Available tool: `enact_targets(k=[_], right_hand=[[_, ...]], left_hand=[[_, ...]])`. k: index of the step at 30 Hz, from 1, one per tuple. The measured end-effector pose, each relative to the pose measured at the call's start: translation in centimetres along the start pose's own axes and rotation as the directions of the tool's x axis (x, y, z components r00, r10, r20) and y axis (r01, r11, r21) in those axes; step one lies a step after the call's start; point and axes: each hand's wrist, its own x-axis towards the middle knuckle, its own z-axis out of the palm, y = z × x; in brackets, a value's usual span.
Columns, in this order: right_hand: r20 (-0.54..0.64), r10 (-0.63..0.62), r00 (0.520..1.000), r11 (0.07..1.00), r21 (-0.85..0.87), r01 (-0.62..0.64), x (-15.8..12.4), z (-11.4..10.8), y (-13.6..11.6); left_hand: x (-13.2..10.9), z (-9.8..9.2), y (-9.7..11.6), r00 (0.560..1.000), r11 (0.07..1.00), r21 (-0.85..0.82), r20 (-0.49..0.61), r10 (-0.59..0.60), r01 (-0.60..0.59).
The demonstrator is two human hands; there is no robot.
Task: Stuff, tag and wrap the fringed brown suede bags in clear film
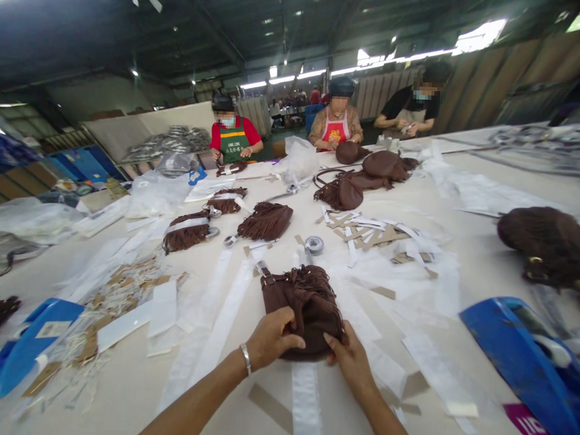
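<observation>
A brown fringed bag (305, 308) lies on the white table (463, 206) straight in front of me. My left hand (271, 337), with a silver bracelet on the wrist, curls its fingers over the bag's near left edge. My right hand (351, 361) grips the bag's near right edge, thumb pressed on top. A white paper strip (306, 398) runs under the bag toward me.
More brown fringed bags (265, 221) lie across the table, another (548, 245) at the right. White strips and card scraps (366, 230) are scattered about. Blue tape dispensers stand at right (528, 369) and left (24, 350). Three people (336, 120) work at the far end.
</observation>
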Motion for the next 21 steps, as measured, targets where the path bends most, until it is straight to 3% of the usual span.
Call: enact_targets(k=[5, 10, 13, 15, 17, 21], right_hand=[[-0.036, 0.006, 0.999, 0.999, -0.033, -0.007, 0.0, -0.2, 0.4], [-0.073, -0.006, 0.997, 0.997, -0.082, 0.000, 0.0, -0.2, -1.2], [-0.076, -0.110, 0.991, 0.977, -0.193, 0.094, 0.1, -0.2, -3.4], [-0.075, -0.220, 0.973, 0.921, -0.344, 0.181, 0.3, -0.5, -4.6], [-0.066, -0.294, 0.953, 0.826, -0.520, 0.219, 0.5, -0.8, -4.9], [-0.012, -0.305, 0.952, 0.685, -0.698, 0.211, 0.7, -1.3, -3.5]], left_hand=[[-0.5, -1.1, 0.4, 0.999, 0.998, 0.051, -0.004, 0.035, -0.035], [-1.5, -5.3, 1.1, 0.994, 0.966, 0.255, -0.079, 0.074, -0.051], [-1.9, -6.9, 1.3, 0.988, 0.923, 0.379, -0.108, 0.109, -0.061], [-2.2, -6.5, 0.8, 0.978, 0.897, 0.439, -0.160, 0.132, -0.049], [-2.8, -4.8, -0.4, 0.967, 0.892, 0.451, -0.220, 0.128, -0.016], [-4.1, -0.7, -3.1, 0.948, 0.945, 0.290, -0.312, -0.058, 0.153]])
